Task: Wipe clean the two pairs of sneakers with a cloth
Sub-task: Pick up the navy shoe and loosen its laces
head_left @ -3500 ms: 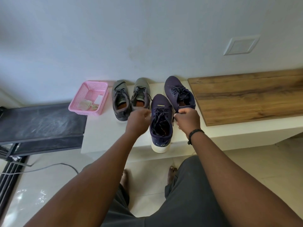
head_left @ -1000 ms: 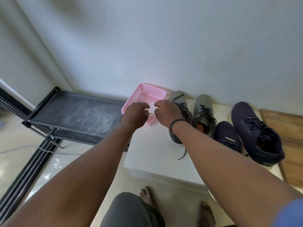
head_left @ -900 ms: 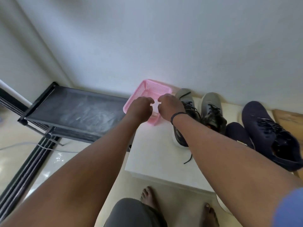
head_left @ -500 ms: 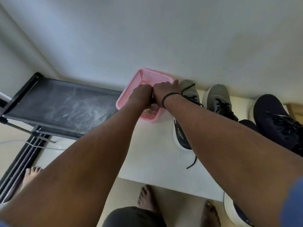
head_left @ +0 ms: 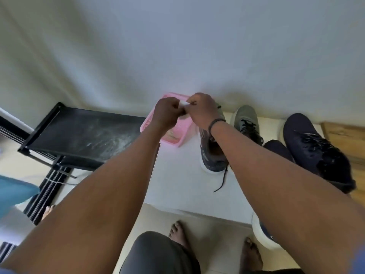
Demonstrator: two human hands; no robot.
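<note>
Two hands meet above the pink basket (head_left: 173, 141): the left hand (head_left: 167, 113) and right hand (head_left: 201, 110) each pinch a small white cloth (head_left: 183, 104) between curled fingers. Just right of the fingers stand the grey sneakers (head_left: 245, 123); the navy sneakers (head_left: 314, 147) sit further right.

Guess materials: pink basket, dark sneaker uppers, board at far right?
Pink basket: moulded plastic, going by the perforated lattice walls and slight gloss. Dark sneakers: probably knit or mesh textile, matt with soft texture, on a white, rubbery-looking sole. Board: wood or wood-look laminate; visible grain, satin finish, can't tell which.
</note>
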